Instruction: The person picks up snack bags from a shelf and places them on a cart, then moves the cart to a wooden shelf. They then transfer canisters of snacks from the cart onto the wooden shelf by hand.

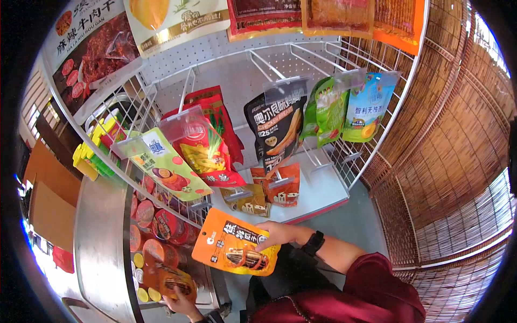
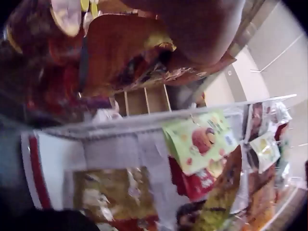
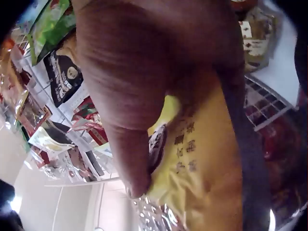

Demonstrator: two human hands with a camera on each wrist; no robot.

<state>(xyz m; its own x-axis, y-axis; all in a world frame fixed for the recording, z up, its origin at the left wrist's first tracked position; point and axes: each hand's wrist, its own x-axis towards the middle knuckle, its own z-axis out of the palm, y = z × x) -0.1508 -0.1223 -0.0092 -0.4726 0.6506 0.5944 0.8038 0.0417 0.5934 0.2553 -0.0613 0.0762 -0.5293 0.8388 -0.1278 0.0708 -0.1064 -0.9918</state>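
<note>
1. Head view: the right hand [image 1: 277, 235] pinches a glossy orange rectangular plastic pouch [image 1: 231, 245] by its side, thumb across the front, fingers mostly hidden behind; that grip probably keeps the printed face turned up to be seen.
2. Towards 8 o'clock from it, the left hand [image 1: 183, 306] grips a brown-orange glossy pouch [image 1: 176, 281] near its lower edge, over round-lidded red tubs [image 1: 167, 223]. How each finger bends I can't tell.
3. At 11 o'clock from the orange pouch, a pale-green fruit-print packet [image 1: 171, 166] hangs from the white wire rack [image 1: 417, 46]; at 1 o'clock, a black chicken-breast pouch [image 1: 276, 126]. Hanging by their tops likely leaves their fronts readable.
</note>
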